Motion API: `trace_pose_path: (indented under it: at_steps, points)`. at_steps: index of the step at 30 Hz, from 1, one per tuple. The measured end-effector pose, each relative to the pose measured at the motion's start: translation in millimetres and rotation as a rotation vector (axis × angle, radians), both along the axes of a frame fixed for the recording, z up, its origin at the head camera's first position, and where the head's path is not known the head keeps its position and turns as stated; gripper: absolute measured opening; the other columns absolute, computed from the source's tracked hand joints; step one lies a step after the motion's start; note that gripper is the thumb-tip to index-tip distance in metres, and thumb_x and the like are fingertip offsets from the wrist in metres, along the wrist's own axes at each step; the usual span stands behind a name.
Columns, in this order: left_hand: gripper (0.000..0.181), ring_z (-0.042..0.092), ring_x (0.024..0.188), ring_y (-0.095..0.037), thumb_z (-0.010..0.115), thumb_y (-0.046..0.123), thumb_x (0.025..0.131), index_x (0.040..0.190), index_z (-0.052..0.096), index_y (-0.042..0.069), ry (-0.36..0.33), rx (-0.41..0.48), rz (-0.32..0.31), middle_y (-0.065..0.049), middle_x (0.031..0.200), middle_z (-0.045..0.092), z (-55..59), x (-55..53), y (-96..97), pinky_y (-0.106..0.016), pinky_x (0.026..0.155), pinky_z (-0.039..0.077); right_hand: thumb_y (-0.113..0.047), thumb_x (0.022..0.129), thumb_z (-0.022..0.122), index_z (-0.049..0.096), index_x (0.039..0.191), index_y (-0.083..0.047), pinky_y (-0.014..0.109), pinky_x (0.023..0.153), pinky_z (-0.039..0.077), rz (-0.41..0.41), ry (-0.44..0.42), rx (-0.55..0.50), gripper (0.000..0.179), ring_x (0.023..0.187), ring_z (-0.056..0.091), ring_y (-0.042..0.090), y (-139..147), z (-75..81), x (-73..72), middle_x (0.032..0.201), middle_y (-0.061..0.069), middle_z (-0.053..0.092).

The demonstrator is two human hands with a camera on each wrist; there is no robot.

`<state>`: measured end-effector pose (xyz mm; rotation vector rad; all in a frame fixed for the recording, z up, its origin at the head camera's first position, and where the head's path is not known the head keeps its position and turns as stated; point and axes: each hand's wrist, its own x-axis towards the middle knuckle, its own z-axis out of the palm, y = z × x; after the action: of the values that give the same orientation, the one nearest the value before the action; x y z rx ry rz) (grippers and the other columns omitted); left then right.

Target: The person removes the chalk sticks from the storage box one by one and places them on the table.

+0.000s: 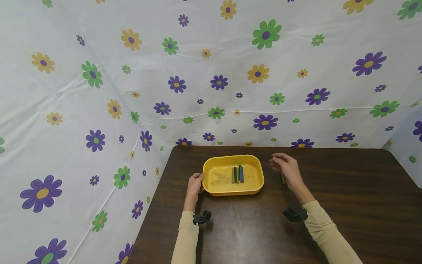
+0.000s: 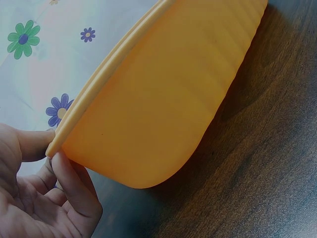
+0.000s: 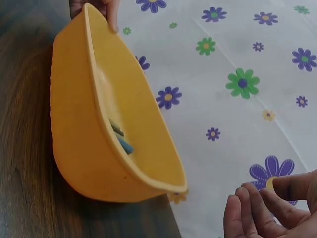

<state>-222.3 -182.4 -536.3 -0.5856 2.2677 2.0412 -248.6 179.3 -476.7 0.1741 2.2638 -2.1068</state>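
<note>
Left fingers (image 2: 74, 186) pinch the yellow tray (image 2: 153, 109) — right fingers (image 3: 261, 218) near it, apart.

Left hand (image 1: 195, 184) pinches; right hand (image 1: 287, 168) hovers, loosely curled.

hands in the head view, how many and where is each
2. The left hand grips the left rim of the yellow tray; the right hand is off the tray's right side, holding nothing visible.
</note>
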Motion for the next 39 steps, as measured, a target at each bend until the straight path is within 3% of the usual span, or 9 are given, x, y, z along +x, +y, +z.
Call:
trace_pose_path:
  at_steps: [5, 8, 15, 24, 32, 39]
  points:
    - [0.041, 0.048, 0.062, -0.011, 0.058, 0.029, 0.108, 0.123, 0.06, -0.009, -0.005, 0.0, -0.004, -0.014, 0.092, 0.059, 0.4, 0.5, -0.2, -0.023, 0.056, 0.043, -0.017, 0.109, 0.055, 0.056, 0.136, 0.009, 0.024, 0.083, 0.058, 0.012, -0.008, -0.014, 0.038, 0.086, 0.069, 0.004, -9, 0.1, 0.9, 0.112, 0.014, 0.071]
    - [0.041, 0.049, 0.063, -0.011, 0.058, 0.029, 0.108, 0.123, 0.06, -0.008, -0.009, 0.0, -0.002, -0.014, 0.093, 0.059, 0.5, 0.7, -0.2, -0.023, 0.057, 0.044, -0.016, 0.109, 0.055, 0.056, 0.137, 0.01, 0.024, 0.083, 0.057, 0.029, -0.002, -0.02, 0.038, 0.086, 0.068, 0.003, -13, -0.5, 1.9, 0.117, 0.02, 0.07]
    - [0.039, 0.048, 0.062, -0.011, 0.058, 0.029, 0.108, 0.122, 0.061, -0.007, -0.009, -0.005, 0.01, -0.012, 0.09, 0.059, 0.4, 0.5, -0.1, -0.023, 0.056, 0.043, -0.017, 0.11, 0.054, 0.055, 0.138, 0.009, 0.034, 0.091, 0.057, 0.06, -0.016, -0.025, 0.039, 0.104, 0.071, 0.025, -23, -3.4, 3.4, 0.127, 0.03, 0.064]
    - [0.038, 0.048, 0.061, -0.011, 0.058, 0.029, 0.108, 0.121, 0.062, -0.007, -0.007, -0.01, 0.018, -0.013, 0.089, 0.059, -0.1, 0.6, -0.6, -0.023, 0.056, 0.043, -0.016, 0.11, 0.053, 0.055, 0.139, 0.009, 0.038, 0.093, 0.057, 0.074, -0.05, -0.017, 0.038, 0.117, 0.064, 0.041, -36, -4.5, 0.3, 0.127, 0.027, 0.064]
    - [0.036, 0.049, 0.061, -0.011, 0.059, 0.029, 0.108, 0.119, 0.063, -0.005, -0.004, -0.017, 0.021, -0.012, 0.09, 0.06, -0.9, 0.6, 1.2, -0.022, 0.055, 0.043, -0.015, 0.11, 0.054, 0.053, 0.14, 0.011, 0.034, 0.088, 0.058, 0.124, -0.093, -0.028, 0.04, 0.104, 0.07, 0.027, -49, -12.5, -0.5, 0.123, 0.025, 0.068]
    - [0.036, 0.048, 0.061, -0.011, 0.058, 0.029, 0.108, 0.119, 0.063, -0.005, -0.009, -0.017, 0.017, -0.011, 0.089, 0.059, -0.7, 0.4, 1.8, -0.023, 0.055, 0.043, -0.013, 0.109, 0.055, 0.052, 0.138, 0.013, 0.044, 0.091, 0.058, 0.151, -0.093, -0.057, 0.039, 0.106, 0.07, 0.035, -61, -22.7, 0.8, 0.121, 0.029, 0.066]
